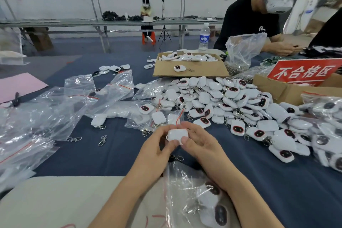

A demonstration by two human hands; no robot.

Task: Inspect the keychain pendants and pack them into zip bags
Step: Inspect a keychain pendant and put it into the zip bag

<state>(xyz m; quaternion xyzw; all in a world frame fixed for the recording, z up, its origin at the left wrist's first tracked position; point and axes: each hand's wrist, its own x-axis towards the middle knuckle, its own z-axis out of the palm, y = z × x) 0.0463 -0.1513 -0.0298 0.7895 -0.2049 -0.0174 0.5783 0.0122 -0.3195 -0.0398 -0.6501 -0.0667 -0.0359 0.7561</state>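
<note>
Both thumbs and the fingertips (185, 139) behind them pinch one white pendant (177, 135), blank side up, with its face turned away from the camera. The left hand (159, 142) grips its left edge and the right hand (196, 140) its right edge, just above the blue table cloth (114, 155). This looks like the inspection step, with the piece not yet bagged.

At 6 o'clock, against the forearms, a zip bag (185, 176) lies partly filled. Two dark faces show through the plastic, though glare may hide more. Just below the hands lies one loose clasp (177, 157), and two more clasps (102, 140) lie at 9 o'clock.

From 9 to 11 o'clock lie the empty bags (55, 109), crumpled and overlapping, roughly half a dozen. A few at 11 and 12 o'clock hold one or two pendants each.

From 1 to 3 o'clock spreads the heap of pendants (231, 102), far too many to count, several dozen at least. A filled bag (325, 105) sits at the far 3 o'clock edge.

At 12 o'clock a cardboard box (203, 72) carries more pendants, with one lying on its flap. At 2 o'clock a second box (277, 89) stands behind a red sign (301, 72).

I judge the job well short of halfway: two bags show filling, and most of the stock lies loose.
</note>
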